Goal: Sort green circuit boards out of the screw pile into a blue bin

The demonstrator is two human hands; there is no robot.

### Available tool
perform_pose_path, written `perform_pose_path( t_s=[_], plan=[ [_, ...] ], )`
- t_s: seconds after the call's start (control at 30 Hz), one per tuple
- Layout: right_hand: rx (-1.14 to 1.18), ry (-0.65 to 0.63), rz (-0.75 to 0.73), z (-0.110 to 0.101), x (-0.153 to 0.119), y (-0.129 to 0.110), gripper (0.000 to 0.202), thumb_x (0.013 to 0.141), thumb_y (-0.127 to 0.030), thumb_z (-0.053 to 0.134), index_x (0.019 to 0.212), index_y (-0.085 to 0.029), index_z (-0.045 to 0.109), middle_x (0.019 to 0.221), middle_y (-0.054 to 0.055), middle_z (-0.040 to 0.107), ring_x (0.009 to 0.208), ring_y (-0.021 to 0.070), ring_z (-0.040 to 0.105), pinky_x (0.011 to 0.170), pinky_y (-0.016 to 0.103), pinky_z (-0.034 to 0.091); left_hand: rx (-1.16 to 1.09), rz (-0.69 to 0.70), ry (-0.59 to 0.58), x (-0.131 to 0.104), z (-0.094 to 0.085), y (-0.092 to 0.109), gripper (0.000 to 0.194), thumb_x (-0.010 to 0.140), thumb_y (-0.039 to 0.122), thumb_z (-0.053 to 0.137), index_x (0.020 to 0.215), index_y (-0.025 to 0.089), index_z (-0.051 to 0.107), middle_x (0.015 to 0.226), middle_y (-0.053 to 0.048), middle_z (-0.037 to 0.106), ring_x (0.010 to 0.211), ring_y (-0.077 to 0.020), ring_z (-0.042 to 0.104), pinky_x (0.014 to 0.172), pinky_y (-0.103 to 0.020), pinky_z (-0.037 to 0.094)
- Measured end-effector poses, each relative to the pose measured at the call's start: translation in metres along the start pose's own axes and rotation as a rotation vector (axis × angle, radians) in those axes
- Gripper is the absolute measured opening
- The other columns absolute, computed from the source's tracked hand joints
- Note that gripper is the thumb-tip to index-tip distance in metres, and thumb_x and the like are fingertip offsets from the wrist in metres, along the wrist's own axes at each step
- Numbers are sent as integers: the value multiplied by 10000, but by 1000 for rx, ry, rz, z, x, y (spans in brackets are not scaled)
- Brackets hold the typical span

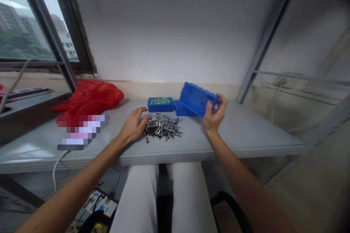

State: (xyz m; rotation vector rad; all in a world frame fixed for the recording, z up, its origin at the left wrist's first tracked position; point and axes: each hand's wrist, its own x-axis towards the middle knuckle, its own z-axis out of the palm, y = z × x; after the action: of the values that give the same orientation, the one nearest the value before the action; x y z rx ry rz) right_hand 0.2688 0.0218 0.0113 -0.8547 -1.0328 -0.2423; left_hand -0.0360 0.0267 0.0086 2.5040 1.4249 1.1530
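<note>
A loose heap of metal screws [163, 126], some silver and some dark, lies in the middle of the grey table. At its left edge rests my left hand [134, 123], fingers spread, thumb beside the screws. My right hand [215, 113] grips a blue plastic bin [195, 98] by its right end and holds it up, tilted, right of the heap. Behind it, a second blue bin [180, 109] sits on the table, partly hidden. Left of that stands another blue bin [160, 107] with green contents I cannot make out. One screw [196, 141] lies apart at the right.
A red plastic bag [91, 96] lies at the back left, with a blurred-out object [83, 133] in front of it. A white cable [56, 169] hangs over the front edge. Grey metal posts [269, 36] flank the table [254, 131], and a wall closes off the back.
</note>
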Motion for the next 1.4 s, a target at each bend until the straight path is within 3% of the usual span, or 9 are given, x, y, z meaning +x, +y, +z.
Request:
perform_pose_path(
  t_s=[0.13,0.23,0.4,0.57,0.83,1.0,1.13,1.2,1.4],
  plan=[
    [78,75,140,-11,2,7,446,880,-478,517,1247,-228,477,1119,88,582,988,235,618,821,429,530,-71,-107,-167,-18,-13,-8,608,919,575,414,1393,197,369,1459,-144,448,1322,-301,451,1098,-484,366],
    [160,180,305,-14,-6,14,459,907,-541,435,1270,-261,414,1081,68,587,949,219,633,811,437,535,-83,-151,-198,-23,-14,-7,638,907,598,415,1407,208,346,1472,-158,435,1314,-309,470,1079,-488,389],
    [267,152,407,-1,-27,15,482,924,-574,383,1320,-314,295,1147,71,569,968,217,640,736,410,561,-112,-225,-132,-11,14,7,590,942,586,263,1360,186,379,1445,-187,449,1335,-314,444,1083,-519,372],
    [270,185,441,17,-28,9,477,941,-548,360,1327,-287,263,1149,103,555,984,220,631,823,443,544,-49,-274,-97,-3,44,24,690,912,639,306,1373,130,374,1535,-265,246,1440,-431,172,1068,-655,290],
    [292,217,438,8,-16,0,473,936,-523,382,1327,-283,262,1197,104,535,1053,227,609,914,477,502,62,-279,-78,10,59,50,641,924,627,277,1355,169,398,1590,-213,123,1456,-445,30,1028,-769,171],
    [272,210,418,-2,-1,-2,494,929,-549,367,1336,-289,262,1205,99,537,1057,230,610,891,469,508,204,-32,-28,10,56,78,533,938,545,359,1315,177,448,1581,-181,189,1464,-404,58,1075,-730,132],
    [327,252,452,-10,13,-10,535,895,-584,432,1323,-296,289,1230,73,526,1077,210,598,909,433,494,155,451,-297,-10,54,111,461,964,423,396,1374,213,426,1557,-127,295,1418,-310,287,1115,-569,262],
    [346,244,477,-14,17,-16,556,882,-594,453,1328,-304,288,1229,58,531,1086,203,595,912,425,490,102,633,-409,-23,56,127,511,977,404,383,1445,202,348,1568,-105,285,1421,-254,301,1131,-447,296],
    [369,224,489,-18,16,-24,541,878,-582,466,1317,-315,297,1231,49,537,1126,204,578,952,453,466,160,646,-413,-41,69,134,580,997,493,285,1466,156,334,1481,-98,446,1410,-234,336,1157,-407,250]
  ],
)
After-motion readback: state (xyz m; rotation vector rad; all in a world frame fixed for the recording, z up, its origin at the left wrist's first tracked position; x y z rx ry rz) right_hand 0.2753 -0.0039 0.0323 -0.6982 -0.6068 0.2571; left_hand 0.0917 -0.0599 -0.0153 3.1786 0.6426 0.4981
